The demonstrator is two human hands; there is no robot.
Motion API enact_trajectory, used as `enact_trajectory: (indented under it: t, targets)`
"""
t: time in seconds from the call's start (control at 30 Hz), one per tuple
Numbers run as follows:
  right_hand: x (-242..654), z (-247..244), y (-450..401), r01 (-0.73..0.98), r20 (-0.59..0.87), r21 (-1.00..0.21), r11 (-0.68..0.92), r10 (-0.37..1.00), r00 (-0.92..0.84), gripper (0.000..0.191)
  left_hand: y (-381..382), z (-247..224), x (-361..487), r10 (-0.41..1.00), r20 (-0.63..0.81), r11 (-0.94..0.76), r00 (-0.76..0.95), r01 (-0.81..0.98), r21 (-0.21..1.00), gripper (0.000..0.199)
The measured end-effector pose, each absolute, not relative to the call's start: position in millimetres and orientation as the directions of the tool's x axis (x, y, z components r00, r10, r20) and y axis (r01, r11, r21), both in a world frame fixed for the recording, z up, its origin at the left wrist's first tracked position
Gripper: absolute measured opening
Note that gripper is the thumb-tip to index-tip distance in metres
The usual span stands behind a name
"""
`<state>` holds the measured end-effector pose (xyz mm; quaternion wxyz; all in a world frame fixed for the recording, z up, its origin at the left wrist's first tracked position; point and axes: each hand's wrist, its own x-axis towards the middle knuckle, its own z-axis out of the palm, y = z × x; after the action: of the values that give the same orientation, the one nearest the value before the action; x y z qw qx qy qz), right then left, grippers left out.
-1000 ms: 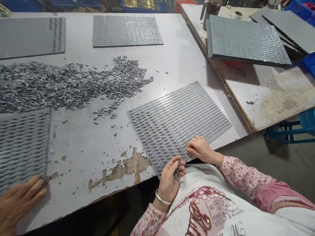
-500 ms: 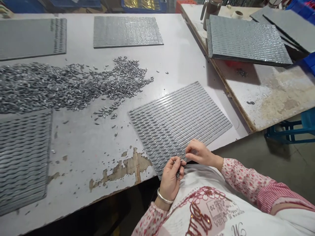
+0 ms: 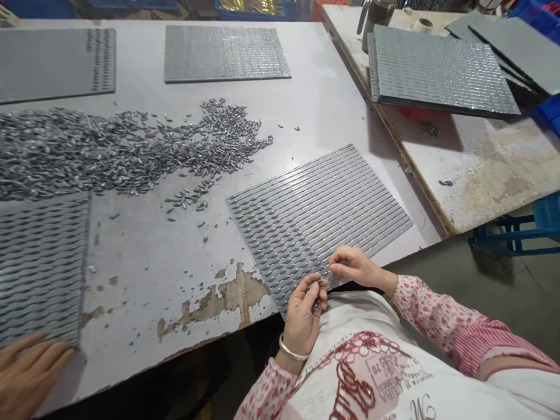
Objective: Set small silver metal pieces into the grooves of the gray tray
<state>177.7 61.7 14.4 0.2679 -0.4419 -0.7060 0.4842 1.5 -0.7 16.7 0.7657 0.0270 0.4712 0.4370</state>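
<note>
In front of me a grey ridged board (image 3: 341, 198) lies at an angle on the table, its near corner by my body. Wavy rows of small bulging pieces fill its left part; straight ridges run over the rest. My left hand (image 3: 305, 309), with a bangle at the wrist, is closed over the board's near edge, and bits of small silver-grey pointed pieces (image 3: 321, 282) show between its fingers. Just right of it my right hand (image 3: 356, 267) is pinched above the board's edge; what its fingertips hold, if anything, is hidden.
A long heap of silver-grey pieces (image 3: 131, 151) spreads over the table's left half. Another person's hand (image 3: 35, 373) rests by a wavy board (image 3: 39, 268) at lower left. More boards (image 3: 227, 52) lie at the back; a stack (image 3: 441, 70) sits on the side table (image 3: 494, 169).
Another person's hand has come into view at lower left, onto the wavy board. My left hand has risen slightly; my right hand's fingers have drawn closer together.
</note>
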Motion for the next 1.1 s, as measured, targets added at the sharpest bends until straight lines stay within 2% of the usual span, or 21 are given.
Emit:
enact_trajectory:
  t: [0.13,0.27,0.37,0.47,0.57,0.63,0.77,1.0,1.1]
  targets:
    - [170.7,19.9,57.2,0.338,-0.001,-0.915,0.219,0.838,-0.546,0.022,1.9,16.9,4.5,0.702,-0.691,0.616,0.170,-0.633,0.469,0.028]
    - [164.9,19.1,50.5,0.339,0.015,-0.914,0.224,0.852,-0.523,0.020,1.3,15.4,6.4,0.700,-0.693,0.636,0.175,-0.593,0.493,0.027]
    - [166.6,16.9,51.0,0.335,0.061,-0.892,0.304,0.815,-0.577,0.018,-0.2,15.8,6.8,0.696,-0.693,0.653,0.187,-0.566,0.503,0.027]
    - [172.6,14.2,56.4,0.451,0.049,-0.819,0.356,0.826,-0.562,0.017,-0.8,18.1,5.3,0.687,-0.702,0.653,0.189,-0.586,0.481,0.030]
    - [179.1,10.0,61.7,0.654,0.007,-0.688,0.315,0.904,-0.427,0.017,-0.5,19.8,1.4,0.668,-0.718,0.653,0.195,-0.616,0.441,0.038]
    - [181.3,6.9,62.7,0.737,-0.018,-0.609,0.293,0.924,-0.382,0.016,-0.3,19.2,-1.4,0.665,-0.720,0.651,0.198,-0.628,0.428,0.031]
    - [178.6,2.0,59.3,0.784,-0.044,-0.538,0.309,0.918,-0.393,0.015,-0.6,16.2,-3.3,0.666,-0.715,0.647,0.214,-0.644,0.409,0.020]
    - [172.4,-5.4,56.9,0.832,-0.022,-0.473,0.290,0.940,-0.340,0.012,-1.1,17.0,0.3,0.675,-0.712,0.635,0.196,-0.645,0.425,0.028]
    - [173.6,-4.8,57.6,0.813,0.011,-0.510,0.279,0.948,-0.318,0.009,-0.6,15.5,0.8,0.671,-0.720,0.627,0.177,-0.654,0.424,0.028]
